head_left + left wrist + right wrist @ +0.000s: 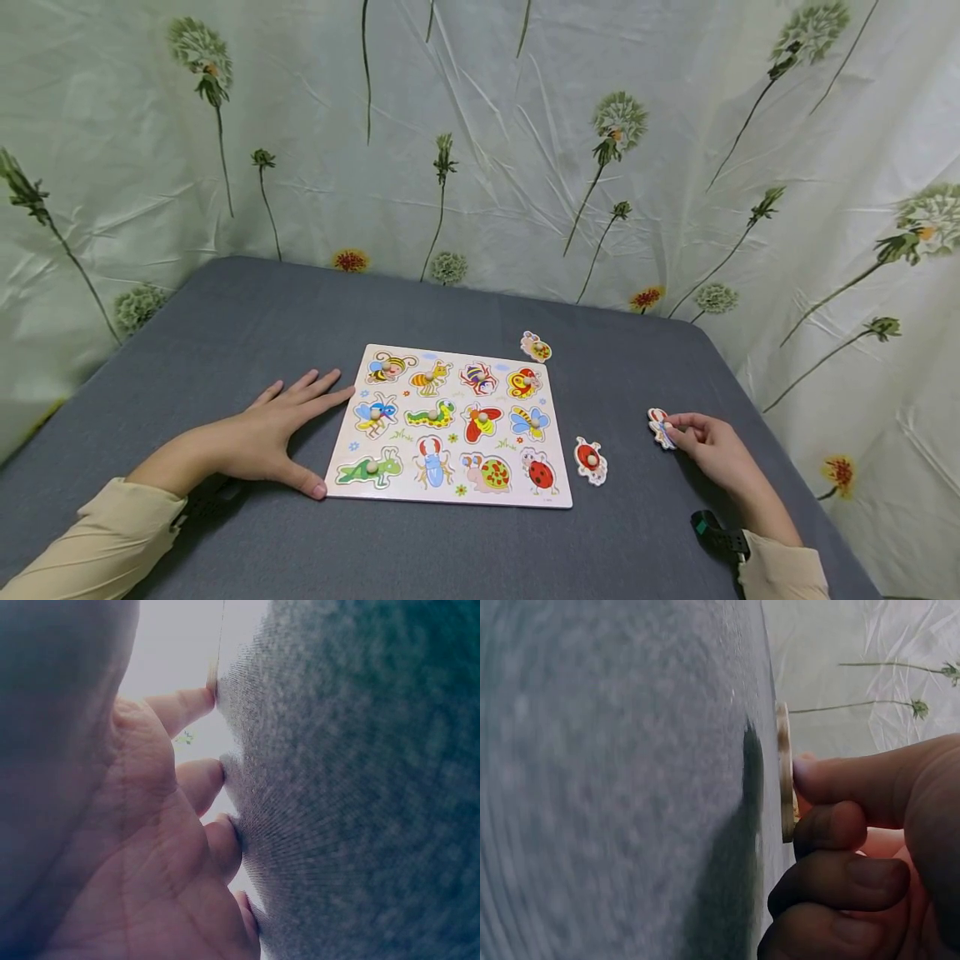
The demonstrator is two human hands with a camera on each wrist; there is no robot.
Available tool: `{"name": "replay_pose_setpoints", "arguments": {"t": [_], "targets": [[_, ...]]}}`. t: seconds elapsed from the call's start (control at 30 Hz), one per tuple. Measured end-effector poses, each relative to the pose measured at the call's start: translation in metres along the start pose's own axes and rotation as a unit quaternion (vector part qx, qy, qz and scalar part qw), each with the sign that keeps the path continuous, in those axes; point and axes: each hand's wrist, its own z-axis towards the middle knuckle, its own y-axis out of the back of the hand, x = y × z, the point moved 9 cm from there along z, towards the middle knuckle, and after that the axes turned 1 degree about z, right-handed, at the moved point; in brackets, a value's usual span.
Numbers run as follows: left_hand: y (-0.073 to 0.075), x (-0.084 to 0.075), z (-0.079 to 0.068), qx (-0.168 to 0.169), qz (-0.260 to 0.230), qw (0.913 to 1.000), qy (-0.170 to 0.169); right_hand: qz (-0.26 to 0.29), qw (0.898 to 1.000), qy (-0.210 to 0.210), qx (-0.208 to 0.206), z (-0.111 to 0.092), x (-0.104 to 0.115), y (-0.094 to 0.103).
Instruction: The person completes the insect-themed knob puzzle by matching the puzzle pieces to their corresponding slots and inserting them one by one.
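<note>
My right hand (708, 450) pinches a red and blue beetle puzzle piece (657, 427) between thumb and fingertips, to the right of the board. In the right wrist view the piece (786, 772) appears edge-on, close over the cloth, with a dark shadow beside it. My left hand (270, 429) lies spread, its thumb and index fingertip at the left edge of the wooden insect puzzle board (465, 500). Knobbed insect pieces sit in the board's upper rows and at its lower left. The beetle, snail and ladybug pictures in the bottom row show no knobs.
A ladybug piece (591, 461) lies right of the board, and a snail piece (536, 347) lies behind its far right corner. Grey cloth (450, 550) covers the table. A pale curtain with dandelion prints (510, 167) hangs behind the table and along its sides.
</note>
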Motion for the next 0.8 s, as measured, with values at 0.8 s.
{"name": "replay_pose_setpoints", "arguments": {"t": [0.8], "targets": [[0.0,0.001,0.0,0.003,-0.001,1.0,0.002,0.006,1.0,0.0,0.028,-0.001,0.029,-0.022]]}}
